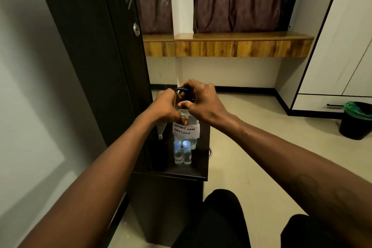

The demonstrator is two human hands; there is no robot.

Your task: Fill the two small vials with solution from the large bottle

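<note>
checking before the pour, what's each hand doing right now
Left hand: closed around the large bottle at its neck.
Right hand: closed on the bottle's black cap.

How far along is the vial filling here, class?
Done: nothing visibly poured. In hand: the left hand steadies the large clear labelled bottle while the right hand grips its black pump cap. Left: both small clear blue-capped vials stand capped on the dark cabinet.
</note>
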